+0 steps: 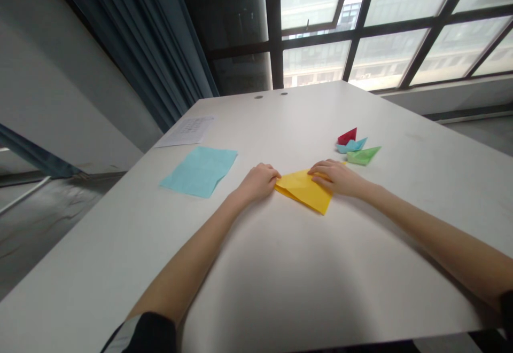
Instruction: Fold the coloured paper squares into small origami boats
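A folded sheet of yellow paper (306,188) lies on the white table between my hands, with one corner pointing toward me and its layers slightly parted along the near left edge. My left hand (260,181) is closed on the paper's left corner, fingertips pinching it. Across the paper's right part rests my right hand (334,177), its fingers stretched out over the upper surface. The right hand covers part of the paper's right side.
Red (348,136), blue (351,146) and green (364,156) folded paper boats sit beyond my right hand. Light blue sheets (200,171) lie to the left, near a printed page (187,131). The white table (288,278) reaches toward a window.
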Tool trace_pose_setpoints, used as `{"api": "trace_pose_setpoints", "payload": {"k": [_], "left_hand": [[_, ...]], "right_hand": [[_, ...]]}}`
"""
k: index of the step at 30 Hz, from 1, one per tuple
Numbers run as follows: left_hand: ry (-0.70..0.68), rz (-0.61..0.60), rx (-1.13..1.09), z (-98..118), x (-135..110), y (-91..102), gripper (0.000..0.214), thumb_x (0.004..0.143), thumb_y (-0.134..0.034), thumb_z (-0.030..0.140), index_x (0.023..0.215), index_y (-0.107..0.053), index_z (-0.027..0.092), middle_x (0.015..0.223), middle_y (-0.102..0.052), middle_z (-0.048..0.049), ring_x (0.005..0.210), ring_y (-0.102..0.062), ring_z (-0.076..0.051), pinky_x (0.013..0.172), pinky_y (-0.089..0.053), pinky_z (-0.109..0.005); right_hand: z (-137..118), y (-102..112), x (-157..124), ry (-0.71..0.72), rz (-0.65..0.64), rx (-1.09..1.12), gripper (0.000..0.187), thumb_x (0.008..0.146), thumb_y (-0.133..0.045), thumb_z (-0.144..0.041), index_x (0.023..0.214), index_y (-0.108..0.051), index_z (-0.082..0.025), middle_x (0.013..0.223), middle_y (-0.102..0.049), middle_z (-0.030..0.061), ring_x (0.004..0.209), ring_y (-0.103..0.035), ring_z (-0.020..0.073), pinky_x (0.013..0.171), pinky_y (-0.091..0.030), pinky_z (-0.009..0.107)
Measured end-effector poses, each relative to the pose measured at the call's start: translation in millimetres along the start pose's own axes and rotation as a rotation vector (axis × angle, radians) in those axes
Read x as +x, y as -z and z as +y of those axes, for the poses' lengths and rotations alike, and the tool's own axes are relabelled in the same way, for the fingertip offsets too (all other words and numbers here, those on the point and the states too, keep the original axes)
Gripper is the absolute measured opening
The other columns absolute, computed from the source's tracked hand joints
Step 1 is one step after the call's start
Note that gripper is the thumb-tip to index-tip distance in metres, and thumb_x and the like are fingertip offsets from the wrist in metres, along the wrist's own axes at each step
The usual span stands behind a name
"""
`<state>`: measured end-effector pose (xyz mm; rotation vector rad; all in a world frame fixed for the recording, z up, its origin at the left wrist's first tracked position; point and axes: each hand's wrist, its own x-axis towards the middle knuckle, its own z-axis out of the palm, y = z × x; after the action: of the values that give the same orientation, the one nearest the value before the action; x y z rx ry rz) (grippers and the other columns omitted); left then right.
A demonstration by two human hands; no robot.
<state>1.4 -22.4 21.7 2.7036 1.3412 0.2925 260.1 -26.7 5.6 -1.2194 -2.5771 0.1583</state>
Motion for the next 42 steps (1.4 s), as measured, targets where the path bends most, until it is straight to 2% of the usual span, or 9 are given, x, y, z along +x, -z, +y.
{"api": "trace_pose_setpoints", "payload": {"k": [2, 5, 10, 13, 17, 22, 27, 32, 42], "left_hand": [[-0.037, -0.045, 0.041, 17.6, -2.4, -2.3, 0.030, 0.081, -0.040, 0.017, 0.093, -0.068, 0.018, 0.093, -0.065, -0.0070, 0.089, -0.056, -0.018, 0.084, -0.043, -0.029], [0.024, -0.090, 0.060, 37.0, -6.1, -7.8, 0.030, 0.085, -0.038, 0.024, 0.092, -0.065, 0.016, 0.092, -0.063, -0.0087, 0.089, -0.055, -0.019, 0.082, -0.044, -0.030], [0.195, -0.018, 0.115, 51.3, -9.8, -21.4, 0.038, 0.089, -0.033, 0.038, 0.104, -0.057, 0.014, 0.104, -0.057, -0.0119, 0.100, -0.051, -0.023, 0.088, -0.040, -0.035], [0.256, -0.037, 0.147, 54.4, -11.8, -29.6, 0.049, 0.087, -0.032, 0.045, 0.122, -0.046, 0.013, 0.123, -0.049, -0.0141, 0.115, -0.042, -0.028, 0.097, -0.033, -0.041], [0.382, -0.141, 0.137, 54.6, -14.5, -35.5, 0.066, 0.085, -0.020, 0.058, 0.138, -0.027, 0.019, 0.145, -0.024, -0.0108, 0.131, -0.018, -0.039, 0.102, -0.022, -0.053], [0.483, -0.235, 0.120, 45.5, -15.2, -33.0, 0.081, 0.074, -0.013, 0.074, 0.141, -0.013, 0.029, 0.150, -0.008, -0.0067, 0.131, -0.006, -0.047, 0.097, -0.015, -0.065], [0.496, -0.305, 0.137, 35.8, -14.9, -24.6, 0.087, 0.070, -0.017, 0.077, 0.142, -0.006, 0.029, 0.150, -0.004, -0.0067, 0.131, -0.004, -0.046, 0.096, -0.012, -0.067], [0.463, -0.332, 0.145, 31.3, -14.5, -21.6, 0.089, 0.069, -0.016, 0.079, 0.142, -0.003, 0.030, 0.150, 0.000, -0.0059, 0.131, -0.002, -0.046, 0.097, -0.011, -0.067], [0.436, -0.355, 0.129, 28.4, -13.7, -20.1, 0.091, 0.067, -0.019, 0.080, 0.142, -0.003, 0.030, 0.150, 0.001, -0.0080, 0.131, -0.001, -0.047, 0.097, -0.009, -0.067]], "right_hand": [[-9.4, -5.3, -1.9, 0.016, -0.034, -0.004, 0.033, 0.086, -0.042, -0.035, 0.105, -0.062, -0.018, 0.107, -0.062, 0.0093, 0.098, -0.054, 0.0237, 0.088, -0.041, 0.039], [-16.8, -13.4, -4.4, 0.015, -0.049, -0.016, 0.036, 0.085, -0.044, -0.036, 0.112, -0.059, -0.017, 0.112, -0.060, 0.0101, 0.101, -0.052, 0.0246, 0.091, -0.039, 0.041], [-27.1, -22.1, -6.0, -0.040, -0.014, -0.035, 0.046, 0.085, -0.042, -0.045, 0.119, -0.055, -0.016, 0.116, -0.056, 0.0121, 0.104, -0.050, 0.0265, 0.092, -0.038, 0.043], [-33.1, -26.2, -6.9, -0.048, -0.006, -0.045, 0.056, 0.084, -0.040, -0.052, 0.124, -0.051, -0.015, 0.121, -0.054, 0.0136, 0.109, -0.047, 0.0284, 0.095, -0.036, 0.044], [-33.9, -30.4, -9.5, -0.073, -0.061, -0.066, 0.069, 0.083, -0.032, -0.061, 0.133, -0.040, -0.014, 0.136, -0.041, 0.0143, 0.124, -0.033, 0.0324, 0.102, -0.027, 0.046], [-25.0, -27.1, -12.9, -0.170, -0.226, -0.054, 0.085, 0.077, -0.027, -0.071, 0.142, -0.020, -0.017, 0.147, -0.019, 0.0139, 0.132, -0.014, 0.0379, 0.105, -0.019, 0.052], [-11.0, -17.8, -15.2, -0.181, -0.315, -0.044, 0.099, 0.070, -0.033, -0.076, 0.143, -0.013, -0.013, 0.147, -0.011, 0.0177, 0.133, -0.006, 0.0385, 0.105, -0.017, 0.054], [-0.9, -11.5, -14.6, -0.126, -0.314, -0.036, 0.106, 0.062, -0.043, -0.078, 0.142, -0.017, -0.015, 0.147, -0.013, 0.0184, 0.133, -0.008, 0.0402, 0.103, -0.015, 0.058], [1.2, 2.3, -9.5, 0.047, -0.127, 0.067, 0.080, 0.063, -0.056, -0.067, 0.129, -0.044, -0.025, 0.137, -0.039, 0.0102, 0.124, -0.034, 0.0320, 0.100, -0.029, 0.048]]}}
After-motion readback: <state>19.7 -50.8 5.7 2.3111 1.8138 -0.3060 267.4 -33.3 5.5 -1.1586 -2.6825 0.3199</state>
